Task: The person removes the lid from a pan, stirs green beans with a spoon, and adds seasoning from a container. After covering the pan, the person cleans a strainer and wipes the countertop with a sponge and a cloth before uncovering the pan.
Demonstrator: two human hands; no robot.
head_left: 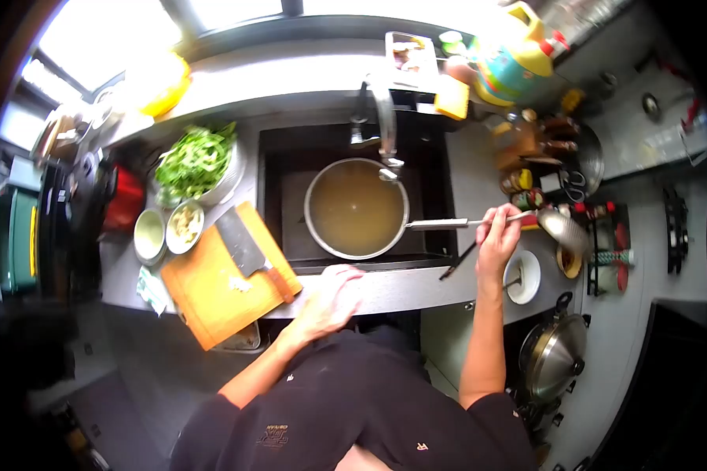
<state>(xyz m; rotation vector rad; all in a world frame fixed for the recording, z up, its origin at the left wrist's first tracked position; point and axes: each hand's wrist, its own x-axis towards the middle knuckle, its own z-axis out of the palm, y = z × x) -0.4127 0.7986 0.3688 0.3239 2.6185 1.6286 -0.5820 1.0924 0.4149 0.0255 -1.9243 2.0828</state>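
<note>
My right hand [498, 235] is closed around the thin handle of a metal ladle [563, 231], whose bowl points to the right. Over the counter's front edge, my left hand [334, 298] has its fingers apart and holds nothing. Between and beyond the hands, a pan [357, 208] of cloudy brownish liquid sits in the dark sink [287, 169] under the faucet [386, 118]. Its long handle reaches toward my right hand. Left of my left hand, a cleaver [242, 243] lies on an orange cutting board [200, 275] beside small chopped white bits [240, 283].
Leafy greens [195, 161] fill a bowl at the left, near two small bowls [184, 226]. A white bowl [522, 277] stands right of my right forearm, with a lidded pot [556, 357] lower down. Bottles and a yellow jug [514, 59] stand at the back right.
</note>
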